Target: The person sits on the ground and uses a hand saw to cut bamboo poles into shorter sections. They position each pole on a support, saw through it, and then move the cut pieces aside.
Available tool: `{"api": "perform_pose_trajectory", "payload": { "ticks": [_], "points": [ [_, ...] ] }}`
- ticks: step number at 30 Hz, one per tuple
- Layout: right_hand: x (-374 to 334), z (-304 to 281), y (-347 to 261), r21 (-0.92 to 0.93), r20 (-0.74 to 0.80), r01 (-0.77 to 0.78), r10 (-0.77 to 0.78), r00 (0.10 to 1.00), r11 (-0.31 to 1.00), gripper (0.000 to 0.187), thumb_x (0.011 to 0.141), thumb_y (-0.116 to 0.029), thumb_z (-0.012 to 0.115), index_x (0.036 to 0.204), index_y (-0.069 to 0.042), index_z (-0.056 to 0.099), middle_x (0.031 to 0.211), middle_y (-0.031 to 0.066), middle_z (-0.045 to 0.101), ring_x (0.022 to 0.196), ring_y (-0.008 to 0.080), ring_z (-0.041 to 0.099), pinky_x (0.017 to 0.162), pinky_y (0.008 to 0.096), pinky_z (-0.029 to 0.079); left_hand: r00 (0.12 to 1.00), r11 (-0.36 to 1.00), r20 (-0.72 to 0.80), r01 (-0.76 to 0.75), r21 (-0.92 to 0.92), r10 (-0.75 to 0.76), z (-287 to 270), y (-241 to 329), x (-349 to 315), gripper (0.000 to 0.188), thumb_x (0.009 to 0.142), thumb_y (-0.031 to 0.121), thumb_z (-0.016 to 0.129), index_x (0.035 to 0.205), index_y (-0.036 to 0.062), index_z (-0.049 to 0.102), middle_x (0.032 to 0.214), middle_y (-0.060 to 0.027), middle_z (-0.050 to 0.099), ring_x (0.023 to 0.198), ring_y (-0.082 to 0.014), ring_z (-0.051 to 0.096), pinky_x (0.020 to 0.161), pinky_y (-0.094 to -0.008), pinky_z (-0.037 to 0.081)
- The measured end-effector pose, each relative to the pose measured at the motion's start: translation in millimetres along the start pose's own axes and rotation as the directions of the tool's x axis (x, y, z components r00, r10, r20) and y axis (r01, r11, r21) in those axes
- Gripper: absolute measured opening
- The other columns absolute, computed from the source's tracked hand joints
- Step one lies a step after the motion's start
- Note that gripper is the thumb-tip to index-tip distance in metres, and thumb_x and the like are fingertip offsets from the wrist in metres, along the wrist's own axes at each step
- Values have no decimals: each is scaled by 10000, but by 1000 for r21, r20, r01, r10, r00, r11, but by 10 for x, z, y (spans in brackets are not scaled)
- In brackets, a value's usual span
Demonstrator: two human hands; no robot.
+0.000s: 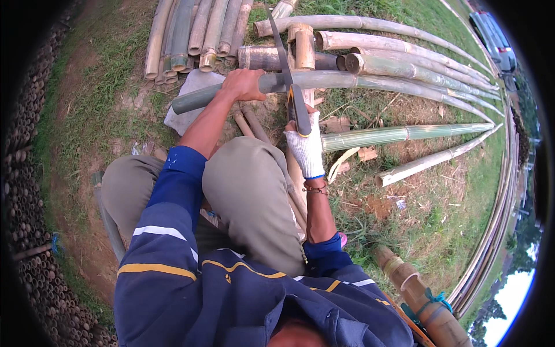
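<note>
A long grey-green bamboo pole [329,79] lies crosswise in front of me, over a bamboo support [305,52]. My left hand [243,85], bare, is closed around the pole left of the support. In a white knit glove, my right hand [305,139] grips a handsaw [299,110] by its black and orange handle. The saw's blade points away from me and crosses the pole just right of my left hand. Whether its teeth have cut into the bamboo cannot be made out.
Several cut bamboo poles [196,29] lie bundled at the far left, and more long poles [399,49] stretch to the right. A green pole [404,133] lies nearer. Stacked bamboo ends [34,260] line the left edge. A thick pole [413,283] with blue-green ties stands at lower right.
</note>
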State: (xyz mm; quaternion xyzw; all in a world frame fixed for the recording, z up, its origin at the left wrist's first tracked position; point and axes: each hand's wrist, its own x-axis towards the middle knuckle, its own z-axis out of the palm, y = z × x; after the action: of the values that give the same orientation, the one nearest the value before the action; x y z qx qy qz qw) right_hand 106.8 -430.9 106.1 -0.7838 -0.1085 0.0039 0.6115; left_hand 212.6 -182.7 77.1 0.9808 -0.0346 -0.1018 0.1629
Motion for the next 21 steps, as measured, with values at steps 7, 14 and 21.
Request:
{"api": "perform_pose_trajectory", "payload": {
  "ticks": [7, 14, 21],
  "points": [
    [-2378, -800, -417, -265, -35, -66, 59, 998, 962, 524, 1024, -120, 636, 1503, 3, 462, 1243, 144, 615, 1110, 218, 634, 1027, 387, 519, 999, 1000, 36, -9, -16, 9, 10, -1, 118, 882, 707, 464, 876, 1489, 114, 670, 1226, -231, 791, 1153, -407, 756, 1042, -492, 592],
    [-20, -54, 219, -98, -33, 55, -58, 998, 994, 594, 935, 34, 658, 1500, -15, 482, 1081, 68, 609, 905, 144, 597, 862, 309, 538, 999, 998, 29, 36, -44, -35, -34, 146, -8, 866, 698, 456, 878, 1464, 105, 681, 1197, -241, 792, 1134, -407, 760, 1030, -501, 592],
    [-1137, -394, -143, -149, 50, -91, 99, 994, 985, 570, 971, 17, 614, 1514, -25, 446, 1157, 95, 581, 939, 167, 576, 893, 327, 515, 1000, 999, -11, -18, -29, 18, -18, -130, -9, 848, 681, 426, 866, 1429, 64, 692, 1150, -251, 797, 1091, -421, 767, 1009, -508, 600]
  ]
}}
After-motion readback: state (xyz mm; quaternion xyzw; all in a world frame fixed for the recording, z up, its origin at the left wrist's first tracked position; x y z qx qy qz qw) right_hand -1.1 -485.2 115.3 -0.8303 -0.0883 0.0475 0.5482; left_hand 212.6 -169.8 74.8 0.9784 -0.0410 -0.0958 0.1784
